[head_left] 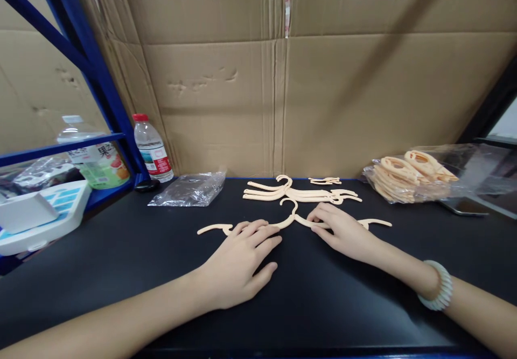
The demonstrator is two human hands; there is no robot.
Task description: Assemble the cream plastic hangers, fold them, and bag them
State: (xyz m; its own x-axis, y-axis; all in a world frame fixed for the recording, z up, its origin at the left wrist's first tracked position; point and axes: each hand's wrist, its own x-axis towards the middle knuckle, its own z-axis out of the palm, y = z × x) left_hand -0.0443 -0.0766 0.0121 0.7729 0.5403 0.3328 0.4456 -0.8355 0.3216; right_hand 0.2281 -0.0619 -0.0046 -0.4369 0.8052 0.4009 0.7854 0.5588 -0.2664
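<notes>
Nearest the camera, two bare forearms reach in over the black table (121, 251), the one on the person's right wearing a pale beaded bracelet (438, 286). The left hand (238, 264) lies palm down, its fingers spread and flat, grasping nothing; its fingertips rest on the left arm of a cream hanger (293, 220) that lies flat on the table. The right hand (343, 232) is likewise open and flat, fingertips pressing the hanger's right arm just beside the hook. Neither hand closes round it; both merely pin it to the surface.

Just beyond that hanger lies a small stack of finished hangers (301, 193), their arms roughly aligned, and behind those a few small loose pieces (325, 180) of the same colour. To the right sits a clear bag of flat cream parts (412, 178). To the left of the stack lies a crumpled plastic bag (189, 189), and further left a water bottle (152, 149) with a red cap stands against the cardboard wall (242, 95), beside a blue shelf frame (92, 73).

Judging from the layout, the step in hand appears to be pressing or seating the two halves of the hanger together at the middle. The next move would seem to call for even pressure from both sides near the hook, keeping the arms level so that the joint does not twist.
</notes>
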